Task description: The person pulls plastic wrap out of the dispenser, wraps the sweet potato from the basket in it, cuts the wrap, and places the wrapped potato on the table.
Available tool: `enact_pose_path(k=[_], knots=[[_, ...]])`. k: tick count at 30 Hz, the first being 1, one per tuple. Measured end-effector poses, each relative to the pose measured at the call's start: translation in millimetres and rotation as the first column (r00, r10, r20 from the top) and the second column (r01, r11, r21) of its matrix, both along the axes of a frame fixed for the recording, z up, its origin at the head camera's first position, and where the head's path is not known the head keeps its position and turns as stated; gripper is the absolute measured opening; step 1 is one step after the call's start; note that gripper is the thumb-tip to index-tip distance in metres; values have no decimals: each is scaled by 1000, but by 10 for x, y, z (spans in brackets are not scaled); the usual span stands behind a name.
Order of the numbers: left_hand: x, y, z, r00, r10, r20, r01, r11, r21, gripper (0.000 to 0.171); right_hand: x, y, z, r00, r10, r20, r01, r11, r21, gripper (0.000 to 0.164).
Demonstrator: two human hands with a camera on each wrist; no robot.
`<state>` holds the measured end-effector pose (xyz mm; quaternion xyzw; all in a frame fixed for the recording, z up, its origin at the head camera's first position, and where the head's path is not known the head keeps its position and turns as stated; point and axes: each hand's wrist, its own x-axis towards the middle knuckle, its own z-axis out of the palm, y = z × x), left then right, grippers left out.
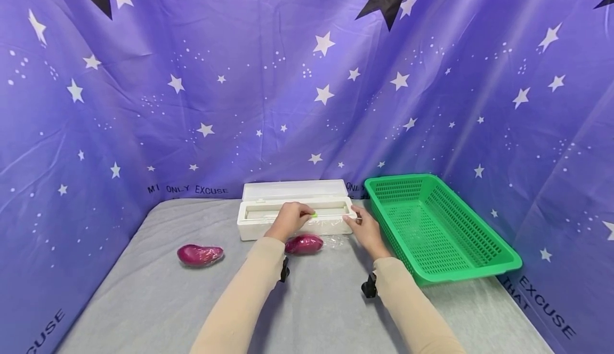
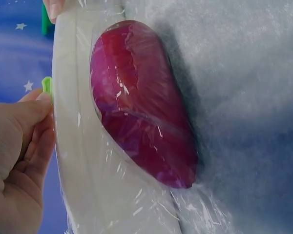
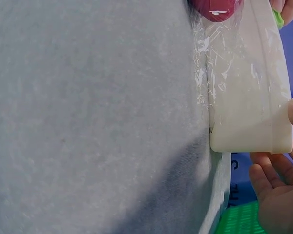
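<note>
A white cling film dispenser box (image 1: 249,230) stands at the back of the table with its lid (image 1: 295,190) raised. My left hand (image 1: 293,219) pinches a small light-green slider (image 2: 47,86) at the box's front top edge. My right hand (image 1: 365,228) grips the box's right end, thumb on top and fingers round the side. Clear film hangs over the front of the box and covers a purple-red eggplant (image 2: 141,107) lying just before it. Part of this eggplant is hidden by my left arm in the head view.
A second wrapped eggplant (image 1: 200,255) lies to the left on the grey tablecloth (image 1: 316,300). On the right, close beside my right hand, sits a green slotted basket (image 1: 479,274). A purple star-printed curtain (image 1: 288,77) hangs behind and along both sides.
</note>
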<state>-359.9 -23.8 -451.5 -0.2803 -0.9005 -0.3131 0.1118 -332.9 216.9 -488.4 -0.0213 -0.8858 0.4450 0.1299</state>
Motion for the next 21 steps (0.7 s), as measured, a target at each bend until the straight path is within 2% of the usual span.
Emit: enact_pose_path(k=[12, 18, 21], knots=[[-3, 167, -21, 1000, 11, 8, -11, 999, 40, 12, 23, 26, 9, 1000, 22, -11, -22, 1000, 9, 53], [-29, 192, -10, 997, 29, 78, -34, 997, 66, 12, 19, 25, 21, 1000, 25, -9, -25, 1000, 10, 54], [-46, 200, -22, 996, 28, 88, -33, 997, 65, 12, 19, 20, 16, 1000, 24, -11, -24, 1000, 11, 54]])
